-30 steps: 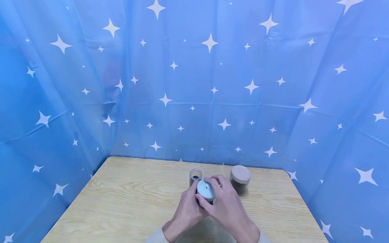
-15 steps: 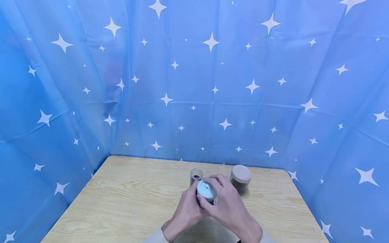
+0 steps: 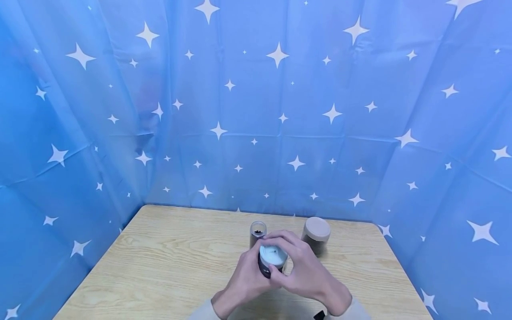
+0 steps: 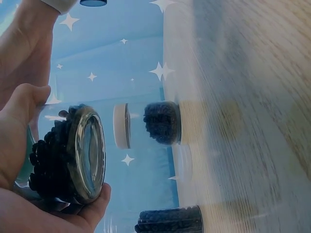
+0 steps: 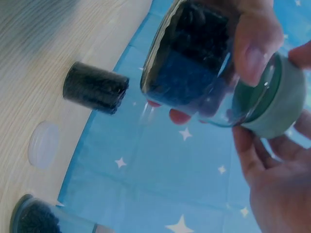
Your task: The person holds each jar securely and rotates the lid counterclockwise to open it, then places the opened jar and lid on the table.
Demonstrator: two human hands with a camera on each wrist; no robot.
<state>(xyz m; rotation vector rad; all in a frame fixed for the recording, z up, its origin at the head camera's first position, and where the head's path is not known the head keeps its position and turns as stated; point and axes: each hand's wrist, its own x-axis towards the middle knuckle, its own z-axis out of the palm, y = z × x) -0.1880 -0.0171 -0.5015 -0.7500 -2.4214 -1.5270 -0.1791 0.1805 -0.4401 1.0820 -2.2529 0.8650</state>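
Note:
A clear glass jar (image 4: 56, 155) part filled with black bead-like pieces is in my left hand (image 3: 246, 271), tilted and raised off the table with its base in sight. The fingers and thumb of that hand curl round the jar body. My right hand (image 3: 308, 269) grips the pale mint-green lid (image 3: 274, 255) on the jar's mouth, thumb on the near side and fingers around the far side. In the right wrist view the lid (image 5: 282, 99) sits over the jar's neck, with the right hand (image 5: 277, 179) around it.
An uncapped glass jar (image 3: 258, 230) of black pieces stands behind the hands on the wood-grain table (image 3: 176, 258). A loose clear lid (image 5: 44, 144) lies near it. To the right stands a jar with a beige lid (image 3: 317, 229). A starry blue curtain (image 3: 256, 111) surrounds the table.
My right hand has turned on the lid, its wrist shifting right and its fingers spreading further round the far side. More of the lid and jar shows. The left hand keeps its hold.

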